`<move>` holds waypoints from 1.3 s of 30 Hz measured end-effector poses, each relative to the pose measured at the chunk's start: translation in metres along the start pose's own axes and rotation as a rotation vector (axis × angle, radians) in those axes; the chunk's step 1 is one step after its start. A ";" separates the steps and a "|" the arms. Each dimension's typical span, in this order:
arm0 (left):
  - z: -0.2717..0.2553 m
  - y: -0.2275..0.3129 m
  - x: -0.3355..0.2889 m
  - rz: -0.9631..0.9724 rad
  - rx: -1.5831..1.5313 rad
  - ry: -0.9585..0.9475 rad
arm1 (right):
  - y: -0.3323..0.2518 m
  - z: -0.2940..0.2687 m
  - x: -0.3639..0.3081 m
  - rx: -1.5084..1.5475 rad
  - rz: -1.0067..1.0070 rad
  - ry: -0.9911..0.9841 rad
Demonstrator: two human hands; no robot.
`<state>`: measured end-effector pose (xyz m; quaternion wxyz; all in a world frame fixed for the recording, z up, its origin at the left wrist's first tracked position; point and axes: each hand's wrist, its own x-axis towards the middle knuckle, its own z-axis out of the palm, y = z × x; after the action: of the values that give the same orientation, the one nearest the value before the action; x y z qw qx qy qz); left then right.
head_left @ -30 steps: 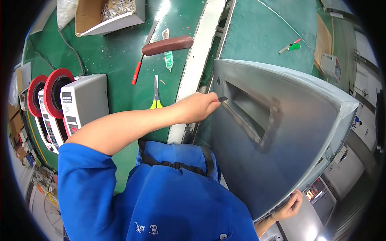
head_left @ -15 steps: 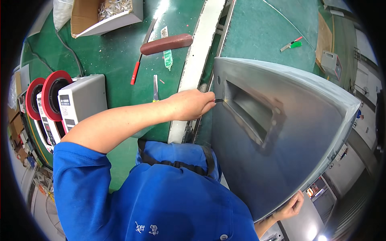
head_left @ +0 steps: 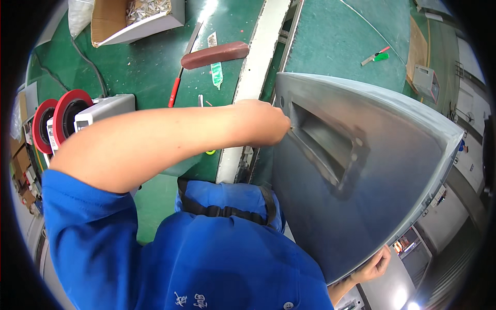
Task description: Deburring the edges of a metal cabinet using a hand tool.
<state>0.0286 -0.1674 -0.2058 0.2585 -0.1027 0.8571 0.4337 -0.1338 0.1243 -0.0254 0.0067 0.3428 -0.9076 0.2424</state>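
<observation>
A: ok so where'd we see the main thing sitting?

B: we had the big grey metal box-shaped housing (head_left: 320,222) on the person's right, at a slant, right up by the blue shirt (head_left: 217,268). its broad face had a long dark-edged rectangular opening (head_left: 320,144), & the metal round it looked smudgy brown. couldn't tell what the housing rested on tbh.

A: & the hands?

B: we saw the left hand (head_left: 266,124) w/ fingers curled in, knuckles up, just beside the opening's upper left corner. the hand blocked our view, so we couldn't tell if it was pinching sth. the right hand (head_left: 377,263) was way down at the housing's lower right edge, fingers bent against it. gripping or just propping? we couldn't tell.

A: k, what else did we have on the table?

B: on the green tabletop (head_left: 155,62), left of the long white beam (head_left: 268,36), we spotted a long flat tool w/ a red handle (head_left: 175,92). a reddish-brown oblong block (head_left: 214,56) lay across its blade & also across a thin green-and-pale strip (head_left: 217,75). further up, a white-and-brown cardboard box (head_left: 152,28) held a heap of pale scraps (head_left: 147,9). we also got two red-rimmed reels (head_left: 59,116) on the far left, near the bare forearm. scissors (head_left: 200,101) were mostly hidden bc that arm crossed over them.
</observation>
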 end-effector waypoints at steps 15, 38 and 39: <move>-0.017 0.032 0.006 -0.066 0.162 -0.252 | -0.005 0.000 0.002 -0.038 0.011 -0.022; 0.034 0.002 0.009 -0.109 -0.370 0.218 | -0.003 -0.002 0.002 -0.020 -0.012 -0.029; 0.038 0.001 0.006 -0.111 -0.437 0.232 | -0.003 -0.001 0.002 -0.011 -0.011 -0.025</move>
<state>0.0366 -0.1361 -0.2265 0.1535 -0.2520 0.7601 0.5789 -0.1334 0.1213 -0.0224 -0.0013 0.3508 -0.9070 0.2329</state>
